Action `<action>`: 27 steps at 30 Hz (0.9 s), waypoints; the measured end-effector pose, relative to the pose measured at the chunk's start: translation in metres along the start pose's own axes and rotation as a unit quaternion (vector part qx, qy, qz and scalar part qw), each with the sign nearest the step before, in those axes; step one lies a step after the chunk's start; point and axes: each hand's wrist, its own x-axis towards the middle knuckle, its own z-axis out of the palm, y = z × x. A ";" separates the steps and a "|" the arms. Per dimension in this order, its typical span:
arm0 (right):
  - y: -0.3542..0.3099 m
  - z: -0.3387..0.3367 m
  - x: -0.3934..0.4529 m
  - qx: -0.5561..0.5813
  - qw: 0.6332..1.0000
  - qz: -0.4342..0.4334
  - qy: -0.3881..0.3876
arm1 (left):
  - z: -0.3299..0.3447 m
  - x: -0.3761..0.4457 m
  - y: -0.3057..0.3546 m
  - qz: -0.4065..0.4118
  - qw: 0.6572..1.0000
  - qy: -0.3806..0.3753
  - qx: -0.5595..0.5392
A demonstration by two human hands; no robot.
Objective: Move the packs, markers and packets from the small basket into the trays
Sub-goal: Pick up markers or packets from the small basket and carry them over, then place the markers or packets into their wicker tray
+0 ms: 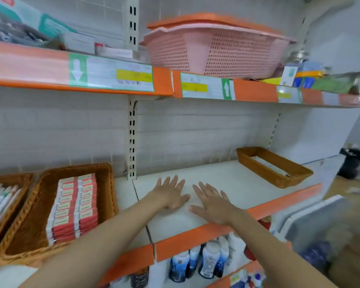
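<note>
My left hand (170,194) and my right hand (212,202) lie flat, fingers spread, side by side on the white middle shelf (227,179); neither holds anything. A wicker tray (29,231) at the left holds rows of red-and-white packs (75,206). Another wicker tray (10,204) at the far left edge holds white markers (0,202). A small wicker tray (274,167) at the right of the shelf holds one flat white packet (268,166). On the upper shelf sits a pink perforated basket (214,50) under an orange lid.
Orange-edged shelves run across the view. The upper shelf (121,75) carries boxes at the left and small packages (308,77) at the right. Bottles (197,262) stand on the shelf below. Grey panels (312,221) lean at the right near the floor.
</note>
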 end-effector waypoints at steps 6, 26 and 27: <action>0.064 0.012 0.007 -0.015 0.997 0.067 -0.032 | 0.013 0.049 0.043 0.057 0.998 -0.010 0.008; 0.321 -0.024 -0.033 0.020 0.998 0.065 0.016 | -0.029 0.163 0.282 0.087 0.994 0.053 -0.027; 0.331 -0.024 -0.033 0.021 0.998 0.062 0.020 | -0.029 0.168 0.292 0.092 0.994 0.061 -0.029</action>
